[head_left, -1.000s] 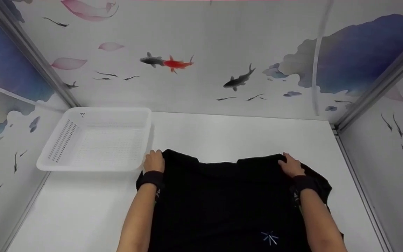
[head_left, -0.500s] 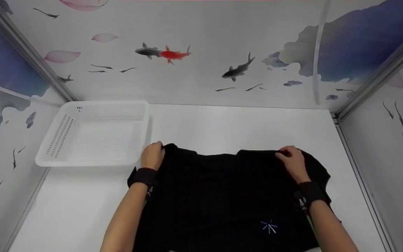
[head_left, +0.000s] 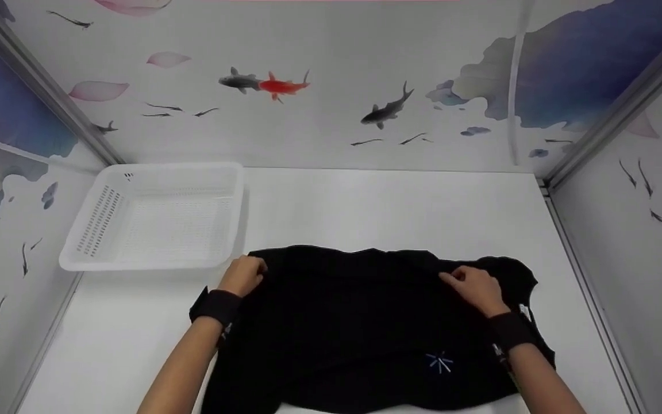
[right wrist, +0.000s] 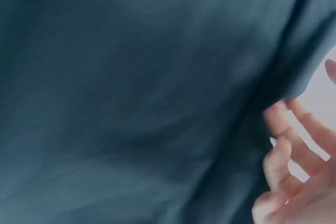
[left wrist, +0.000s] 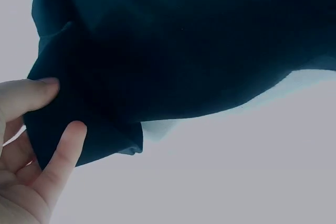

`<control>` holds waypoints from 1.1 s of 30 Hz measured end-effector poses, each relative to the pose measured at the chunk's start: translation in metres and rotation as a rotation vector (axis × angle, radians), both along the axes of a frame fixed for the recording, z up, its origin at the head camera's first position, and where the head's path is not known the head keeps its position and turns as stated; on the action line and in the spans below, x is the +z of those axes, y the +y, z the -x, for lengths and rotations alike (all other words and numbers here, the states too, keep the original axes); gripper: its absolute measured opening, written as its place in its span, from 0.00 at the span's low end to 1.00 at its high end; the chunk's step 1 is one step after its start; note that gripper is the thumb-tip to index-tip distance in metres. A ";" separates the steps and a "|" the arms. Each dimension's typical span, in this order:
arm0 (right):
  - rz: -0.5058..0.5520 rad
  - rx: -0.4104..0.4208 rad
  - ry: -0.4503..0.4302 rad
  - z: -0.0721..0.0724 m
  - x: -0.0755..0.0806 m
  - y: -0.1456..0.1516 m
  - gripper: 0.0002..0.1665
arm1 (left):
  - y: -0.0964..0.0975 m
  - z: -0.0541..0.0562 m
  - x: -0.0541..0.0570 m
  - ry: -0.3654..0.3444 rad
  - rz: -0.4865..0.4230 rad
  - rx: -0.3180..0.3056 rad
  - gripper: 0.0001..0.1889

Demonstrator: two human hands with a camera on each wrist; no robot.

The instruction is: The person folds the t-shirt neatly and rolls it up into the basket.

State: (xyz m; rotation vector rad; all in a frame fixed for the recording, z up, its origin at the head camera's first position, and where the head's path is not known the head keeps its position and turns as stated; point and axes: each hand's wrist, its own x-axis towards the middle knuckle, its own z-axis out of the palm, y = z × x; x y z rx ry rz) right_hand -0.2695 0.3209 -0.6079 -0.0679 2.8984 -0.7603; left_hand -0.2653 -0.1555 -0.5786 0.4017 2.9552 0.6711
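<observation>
White tabletop (head_left: 388, 210) sat between fish-print walls (head_left: 319, 129); white basket (head_left: 227, 261) stood back left. Black garment (head_left: 354, 328) lay spread in front: left hand (head_left: 243, 275) pinched its edge, right hand (head_left: 477, 287) touched cloth, couldn't tell if gripping.

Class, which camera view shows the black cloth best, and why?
The head view: it shows most of the black cloth and its starburst mark. The left wrist view shows only part, where the left hand holds it; the right wrist view shows a blurred close-up beside the right hand.
</observation>
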 end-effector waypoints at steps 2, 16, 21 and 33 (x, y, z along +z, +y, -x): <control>0.024 -0.044 -0.027 0.011 0.004 -0.015 0.28 | -0.002 -0.001 0.002 -0.009 0.007 0.004 0.05; 0.350 -0.193 -0.081 0.043 0.021 -0.040 0.18 | -0.013 0.002 0.018 0.089 -0.038 0.067 0.05; 0.268 -0.177 -0.024 0.030 0.033 -0.009 0.19 | -0.020 0.007 0.023 0.077 -0.080 0.135 0.05; -0.048 -0.144 -0.172 0.042 0.059 0.014 0.17 | -0.010 0.028 0.035 0.112 0.100 0.243 0.05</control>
